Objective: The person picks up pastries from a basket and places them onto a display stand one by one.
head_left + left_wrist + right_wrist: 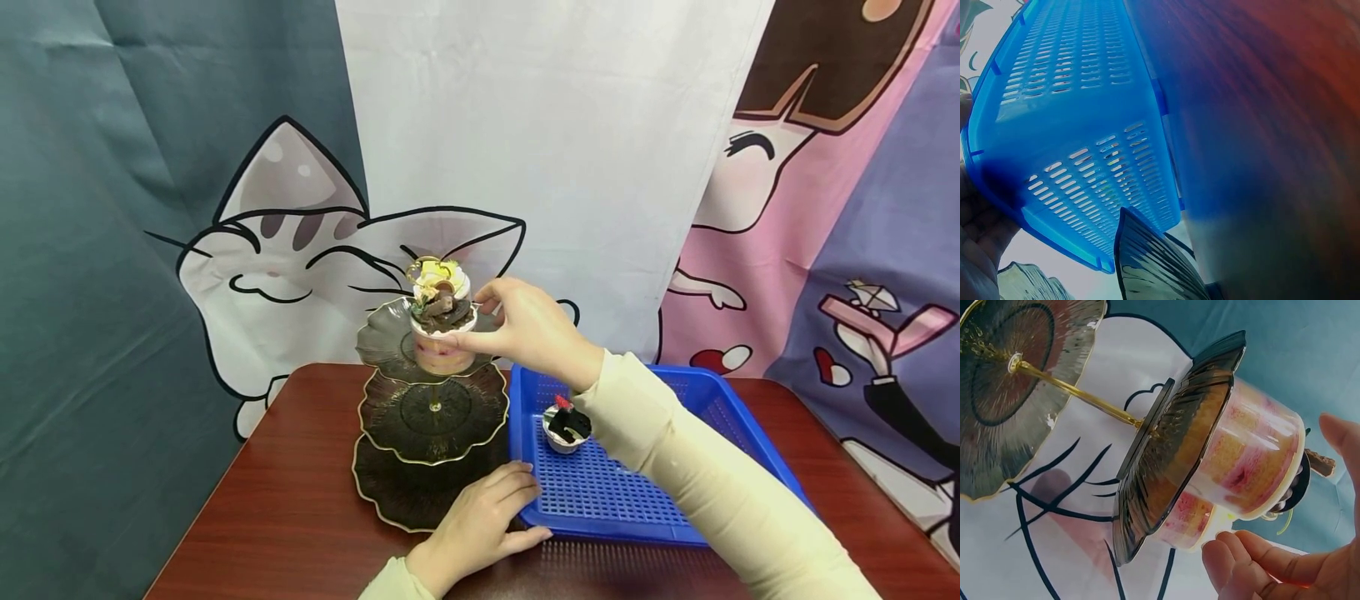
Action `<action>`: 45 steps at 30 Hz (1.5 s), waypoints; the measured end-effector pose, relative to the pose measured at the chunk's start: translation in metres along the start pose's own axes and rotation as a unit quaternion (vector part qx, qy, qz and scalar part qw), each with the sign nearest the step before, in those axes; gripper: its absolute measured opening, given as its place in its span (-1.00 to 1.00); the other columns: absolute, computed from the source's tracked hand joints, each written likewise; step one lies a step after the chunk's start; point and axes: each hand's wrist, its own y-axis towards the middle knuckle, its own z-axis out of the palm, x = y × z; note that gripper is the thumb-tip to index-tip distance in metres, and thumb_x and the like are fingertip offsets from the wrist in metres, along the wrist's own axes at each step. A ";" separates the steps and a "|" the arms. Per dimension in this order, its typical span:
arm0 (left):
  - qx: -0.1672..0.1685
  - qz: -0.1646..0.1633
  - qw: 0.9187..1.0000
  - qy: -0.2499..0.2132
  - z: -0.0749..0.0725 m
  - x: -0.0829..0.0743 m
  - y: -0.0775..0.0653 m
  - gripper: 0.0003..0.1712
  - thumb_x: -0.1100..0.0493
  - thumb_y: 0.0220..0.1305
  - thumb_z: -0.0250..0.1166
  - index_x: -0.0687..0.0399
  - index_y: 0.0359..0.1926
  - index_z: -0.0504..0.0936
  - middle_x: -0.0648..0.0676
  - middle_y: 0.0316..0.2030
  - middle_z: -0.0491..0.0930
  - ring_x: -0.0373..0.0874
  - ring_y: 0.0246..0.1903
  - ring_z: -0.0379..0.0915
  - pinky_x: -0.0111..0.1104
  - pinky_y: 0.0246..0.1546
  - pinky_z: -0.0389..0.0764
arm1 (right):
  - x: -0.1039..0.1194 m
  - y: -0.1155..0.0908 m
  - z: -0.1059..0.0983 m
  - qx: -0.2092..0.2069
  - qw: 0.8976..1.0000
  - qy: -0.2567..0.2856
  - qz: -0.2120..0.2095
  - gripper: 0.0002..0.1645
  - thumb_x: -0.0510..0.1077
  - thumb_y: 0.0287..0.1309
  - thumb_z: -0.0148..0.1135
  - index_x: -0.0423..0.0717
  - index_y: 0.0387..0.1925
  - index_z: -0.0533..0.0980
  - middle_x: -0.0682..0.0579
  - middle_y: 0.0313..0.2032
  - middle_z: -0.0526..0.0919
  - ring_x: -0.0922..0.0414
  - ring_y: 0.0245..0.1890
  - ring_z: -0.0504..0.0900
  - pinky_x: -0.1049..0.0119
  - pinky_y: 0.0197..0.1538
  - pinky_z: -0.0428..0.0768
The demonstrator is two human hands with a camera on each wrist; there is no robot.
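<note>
My right hand [525, 325] is at the top tier of a three-tier cake stand [390, 337], its thumb and fingers spread on either side of a clear dessert cup. That cup [1254, 450] shows pink and yellow cake layers, with chocolate pieces on top, and sits on the tier. In the right wrist view a gap shows between the fingertips and the cup. A second dessert cup [431, 273], topped with yellow, stands just behind it. My left hand [483, 517] holds the near-left corner of a blue plastic basket [622, 533], fingers over the side rim and thumb along the front.
Inside the basket stands a small dessert cup [564, 429] with dark cookie and a red topping, partly near my right sleeve. The stand's lower scalloped tiers [390, 483] reach close to the basket's left side. Behind the wooden table [247, 517] hangs a cartoon-printed curtain [555, 125].
</note>
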 end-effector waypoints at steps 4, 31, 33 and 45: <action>-0.002 0.004 1.000 0.000 0.001 0.000 0.000 -0.56 -0.18 -0.01 0.45 0.01 -0.24 0.66 -0.05 -0.18 0.64 -0.17 0.04 0.55 -0.46 0.22 0.48 | -0.003 -0.001 -0.001 -0.006 1.000 0.004 0.005 -0.24 0.35 -0.10 0.37 -0.08 0.00 0.53 0.04 -0.11 0.66 0.14 -0.18 0.63 0.22 -0.15 0.63; 0.008 -0.004 1.000 -0.007 0.002 0.000 -0.001 -0.55 -0.17 0.01 0.44 0.04 -0.21 0.69 -0.06 -0.18 0.65 -0.19 0.05 0.55 -0.47 0.23 0.48 | -0.053 -0.020 -0.010 -0.014 0.998 0.066 0.003 -0.44 0.13 0.05 0.36 -0.11 -0.01 0.52 -0.03 -0.12 0.63 0.07 -0.18 0.63 0.17 -0.08 0.63; -0.003 0.006 1.000 -0.001 0.002 0.001 -0.001 -0.55 -0.18 0.00 0.44 0.05 -0.21 0.69 -0.06 -0.19 0.65 -0.18 0.04 0.56 -0.46 0.22 0.48 | -0.060 -0.023 -0.009 -0.010 0.998 0.066 0.006 -0.45 0.13 0.05 0.36 -0.11 -0.01 0.53 -0.03 -0.11 0.63 0.06 -0.17 0.62 0.15 -0.05 0.63; -0.018 0.023 1.000 0.001 0.002 0.002 0.000 -0.53 -0.17 0.04 0.42 0.08 -0.20 0.69 -0.05 -0.19 0.65 -0.19 0.04 0.55 -0.42 0.22 0.50 | -0.110 -0.044 0.011 -0.003 0.998 0.062 -0.020 -0.55 0.02 0.10 0.35 -0.14 -0.03 0.55 -0.01 -0.10 0.64 0.08 -0.15 0.59 0.31 -0.17 0.61</action>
